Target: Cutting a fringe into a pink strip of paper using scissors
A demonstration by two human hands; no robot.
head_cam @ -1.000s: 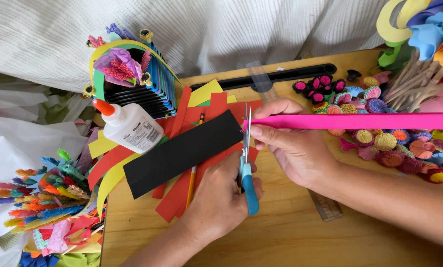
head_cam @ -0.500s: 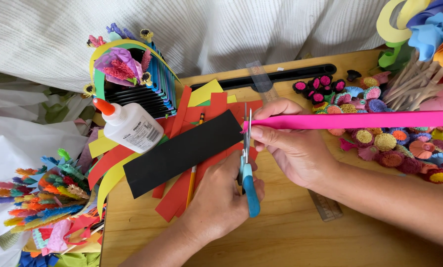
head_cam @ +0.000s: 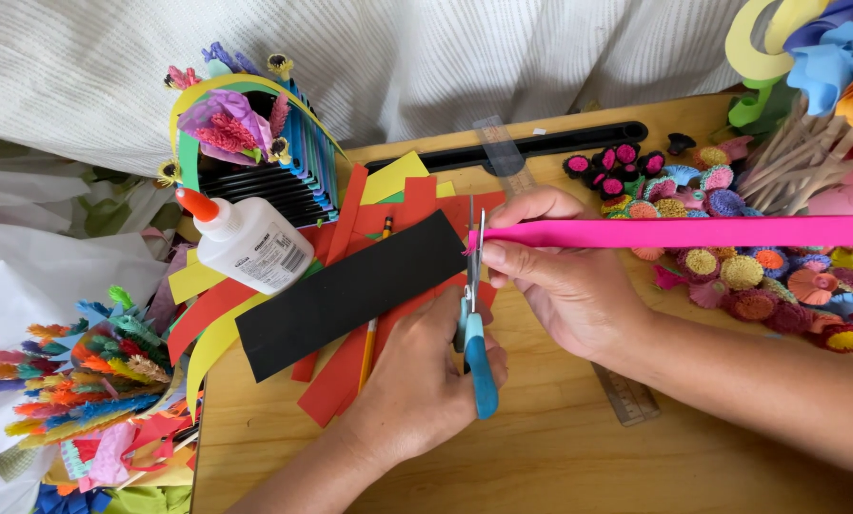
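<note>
Over the desk, left hand (head_cam: 417, 381) gripping scissors (head_cam: 474, 314), handles hidden, right hand (head_cam: 565, 276) pinching pink strip (head_cam: 693, 231)

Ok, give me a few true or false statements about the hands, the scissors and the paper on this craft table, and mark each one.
1. The left hand holds blue-handled scissors. True.
2. The right hand holds a green strip. False: it holds a pink paper strip.
3. The glue bottle has an orange tip. True.
4. The black paper strip lies on top of the pink strip. False: it lies on red and yellow strips, left of the scissors.
5. The scissor blades meet the pink strip's left end. True.
</note>
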